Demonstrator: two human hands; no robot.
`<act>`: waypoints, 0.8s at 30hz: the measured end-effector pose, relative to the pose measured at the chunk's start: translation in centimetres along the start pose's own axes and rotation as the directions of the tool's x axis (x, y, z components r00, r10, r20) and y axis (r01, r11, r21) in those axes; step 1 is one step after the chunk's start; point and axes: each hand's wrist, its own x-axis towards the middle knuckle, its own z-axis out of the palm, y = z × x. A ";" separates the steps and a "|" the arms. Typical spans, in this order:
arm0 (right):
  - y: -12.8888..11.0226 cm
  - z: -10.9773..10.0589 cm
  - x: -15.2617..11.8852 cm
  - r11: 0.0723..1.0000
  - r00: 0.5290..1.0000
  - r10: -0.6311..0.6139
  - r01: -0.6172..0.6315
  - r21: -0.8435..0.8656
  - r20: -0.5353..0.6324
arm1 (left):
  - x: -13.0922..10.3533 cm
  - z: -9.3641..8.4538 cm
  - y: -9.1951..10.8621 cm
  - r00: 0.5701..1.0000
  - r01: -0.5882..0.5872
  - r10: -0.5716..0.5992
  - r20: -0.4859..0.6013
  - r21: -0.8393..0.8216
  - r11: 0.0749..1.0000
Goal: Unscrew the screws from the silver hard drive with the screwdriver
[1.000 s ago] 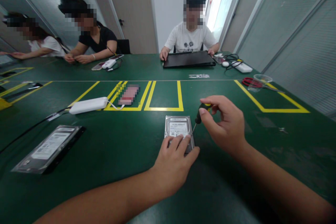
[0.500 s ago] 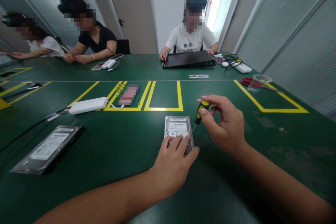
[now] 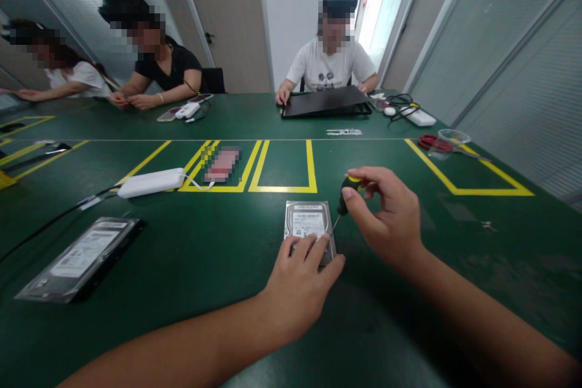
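Note:
A small silver hard drive (image 3: 306,218) with a white label lies flat on the green table. My left hand (image 3: 300,285) holds it down, fingertips on its top and thumb along its right side, hiding its near part. Between the thumb and fingers of my right hand (image 3: 393,212) is a screwdriver (image 3: 343,199) with a dark green and yellow handle. It stands tilted, its thin shaft reaching down to the drive's right edge beside my left fingers. Exactly where the tip sits is too small to make out.
Left lies a larger hard drive (image 3: 86,257) in a clear bag. Behind it are a white power strip (image 3: 152,183) and a blurred pink phone (image 3: 222,165). At right, a clear cup (image 3: 448,142) rests by a red cable (image 3: 430,143). Across, a person handles a black panel (image 3: 325,103).
My right hand's fingers have shifted around the screwdriver handle, and the handle appears turned, with less yellow showing. My left hand and the drive have stayed in place.

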 end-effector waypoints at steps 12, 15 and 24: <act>-0.1 0.1 0.5 0.996 0.997 -0.073 0.072 -0.045 -0.015 | 0.0 0.0 0.0 1.000 0.004 -0.004 -0.009 0.000 1.000; -0.1 0.1 0.4 0.995 0.996 -0.084 0.082 -0.056 -0.018 | 0.0 -0.1 0.0 1.000 0.004 -0.004 -0.006 -0.002 1.000; -0.1 -0.1 0.2 0.998 0.998 -0.062 0.062 -0.001 0.027 | 0.0 -0.2 0.1 1.000 0.012 -0.012 -0.002 0.001 1.000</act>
